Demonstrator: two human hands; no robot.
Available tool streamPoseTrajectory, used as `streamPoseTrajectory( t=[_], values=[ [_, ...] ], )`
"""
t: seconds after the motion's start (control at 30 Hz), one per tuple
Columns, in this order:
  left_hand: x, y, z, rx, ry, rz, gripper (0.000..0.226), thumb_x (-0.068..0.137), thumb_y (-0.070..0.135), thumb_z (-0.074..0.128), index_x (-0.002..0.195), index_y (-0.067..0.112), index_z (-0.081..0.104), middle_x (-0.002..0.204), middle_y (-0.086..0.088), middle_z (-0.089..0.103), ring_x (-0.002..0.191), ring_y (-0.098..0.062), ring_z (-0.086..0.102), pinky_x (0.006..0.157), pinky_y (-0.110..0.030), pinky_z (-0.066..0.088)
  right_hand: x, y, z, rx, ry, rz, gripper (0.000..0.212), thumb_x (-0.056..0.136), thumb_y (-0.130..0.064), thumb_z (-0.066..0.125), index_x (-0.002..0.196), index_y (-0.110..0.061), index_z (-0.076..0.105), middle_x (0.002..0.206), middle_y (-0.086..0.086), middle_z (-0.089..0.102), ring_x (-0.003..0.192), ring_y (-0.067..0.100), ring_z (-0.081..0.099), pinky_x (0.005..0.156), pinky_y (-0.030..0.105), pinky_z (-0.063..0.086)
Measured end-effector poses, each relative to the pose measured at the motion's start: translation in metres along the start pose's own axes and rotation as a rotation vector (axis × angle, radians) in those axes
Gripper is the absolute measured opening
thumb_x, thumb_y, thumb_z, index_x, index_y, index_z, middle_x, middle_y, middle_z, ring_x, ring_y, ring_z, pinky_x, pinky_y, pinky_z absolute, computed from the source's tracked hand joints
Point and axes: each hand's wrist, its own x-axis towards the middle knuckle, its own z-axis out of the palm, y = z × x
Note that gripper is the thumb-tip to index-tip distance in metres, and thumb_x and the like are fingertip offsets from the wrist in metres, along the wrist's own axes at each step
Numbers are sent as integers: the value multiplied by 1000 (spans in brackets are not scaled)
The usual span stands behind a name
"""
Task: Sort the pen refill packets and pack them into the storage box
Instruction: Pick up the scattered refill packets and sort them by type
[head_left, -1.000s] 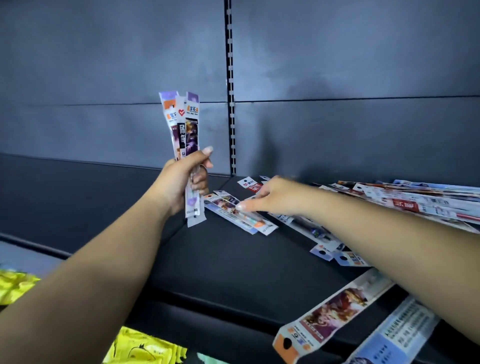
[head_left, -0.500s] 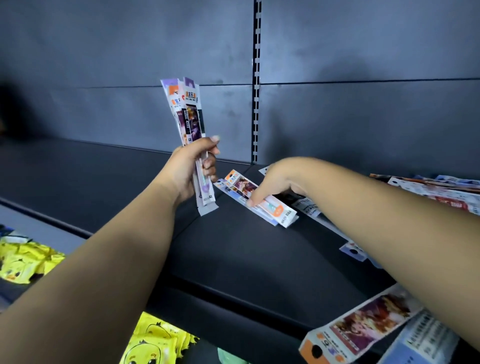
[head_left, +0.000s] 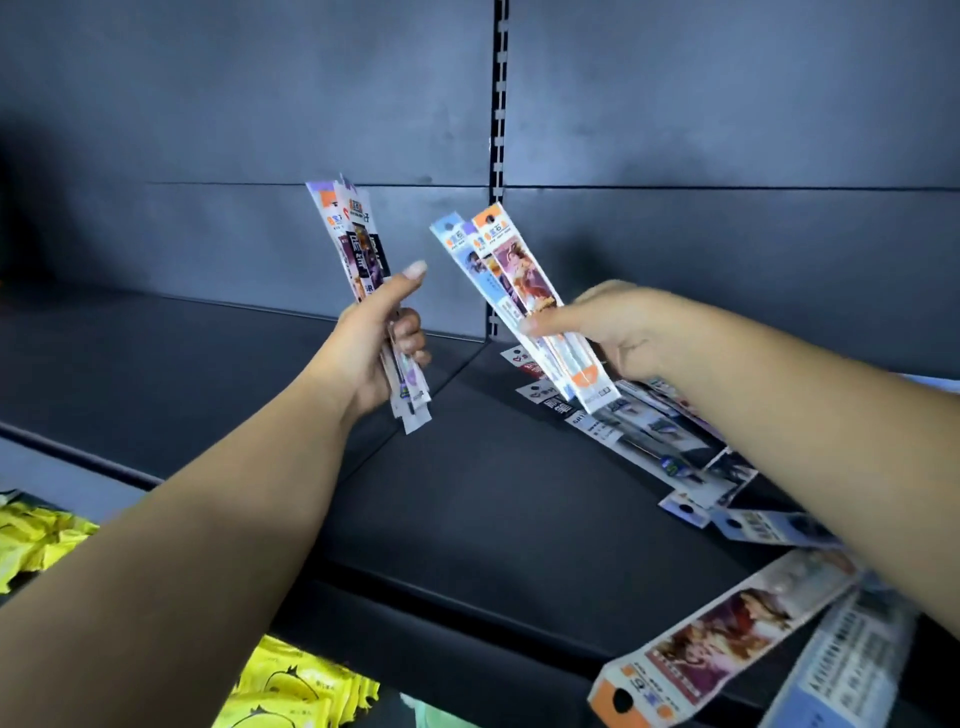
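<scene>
A single wide-angle camera sits on the person's head, facing forward and slightly down at a dark shelf (head_left: 467, 493) and its back panel (head_left: 727, 104). It is close: both forearms reach in from the bottom edge. Straight lines perhaps bow near the borders. No second view overlaps.

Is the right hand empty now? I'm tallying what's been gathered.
No, the right hand pinches two refill packets, one blue-topped and one orange-topped, lifted clear of the shelf.

loose packets (head_left: 654, 431) on shelf (head_left: 467, 499), right of both raised bundles (head_left: 524, 296)
</scene>
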Motion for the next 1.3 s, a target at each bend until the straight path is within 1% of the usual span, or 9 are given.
streamPoseTrajectory(
  t=[0.13, 0.27, 0.47, 0.53, 0.67, 0.87, 1.0, 1.1, 1.3],
  values=[
    [-7, -5, 17, 30, -216, -19, 20, 74, 41, 62, 77, 22, 66, 39, 10, 39, 37, -7, 39, 47, -19, 36, -9, 6, 15, 154, -18, -84, 41, 72, -13, 73, 104, 7, 59, 76, 13, 66, 66, 24, 63, 66, 38, 54],
    [-10, -10, 38, 8, -333, -30, 20, 69, 25, 72, 87, 16, 70, 85, -6, 74, 79, -24, 70, 74, -37, 58, -16, 14, 29, 124, -153, -63, 24, 77, -16, 69, 97, -5, 60, 79, 8, 68, 71, 18, 66, 69, 31, 56],
    [-8, -8, 53, 29, -296, -9, 24, 68, 15, 69, 91, 12, 64, 78, -5, 68, 76, -23, 67, 71, -36, 57, -11, 19, 19, 41, -189, -75, 30, 77, -33, 68, 96, -13, 58, 77, 0, 68, 70, 11, 63, 80, 30, 51],
    [-8, -7, 54, 33, -264, 26, 4, 78, 10, 63, 81, 10, 61, 66, -2, 68, 68, -19, 65, 67, -33, 57, -11, 19, 12, -54, -178, -71, 37, 75, -39, 67, 100, -14, 57, 85, 0, 67, 72, 11, 61, 83, 30, 49],
    [-12, -7, 54, 12, -267, 76, 15, 85, 6, 56, 70, 9, 56, 51, 1, 63, 50, -13, 61, 59, -28, 54, -26, 16, -20, -336, -191, -116, 30, 70, -46, 65, 88, -22, 60, 90, -6, 63, 83, 11, 58, 79, 27, 47],
    [-20, -7, 54, 105, -417, 81, 21, 77, -3, 59, 86, 15, 63, 54, 6, 58, 48, -7, 55, 63, -22, 52, -88, 32, -82, -599, -533, -87, 44, 47, -36, 76, 89, -30, 64, 95, -11, 63, 91, 1, 56, 74, 9, 44],
    [-26, -9, 70, 133, -444, 71, 21, 79, -5, 56, 77, 15, 54, 47, 6, 58, 47, -7, 59, 55, -19, 52, -111, 63, -91, -757, -650, -70, 70, 29, -74, 73, 96, -56, 57, 113, -22, 52, 100, -13, 48, 86, 10, 38],
    [-30, -9, 87, 160, -471, 74, 20, 82, 1, 57, 74, 17, 49, 46, 4, 59, 46, -8, 61, 51, -19, 51, -117, 72, -90, -803, -622, -127, 66, 35, -81, 65, 97, -65, 49, 114, -42, 40, 124, -8, 34, 103, 18, 28],
    [-33, -17, 102, 147, -469, 63, 20, 81, 10, 61, 70, 20, 48, 45, 7, 47, 40, -8, 44, 46, -21, 41, -122, 83, -78, -747, -376, -207, 15, 66, -45, 66, 74, -38, 56, 121, -2, 51, 122, 12, 39, 102, 18, 28]
  ],
)
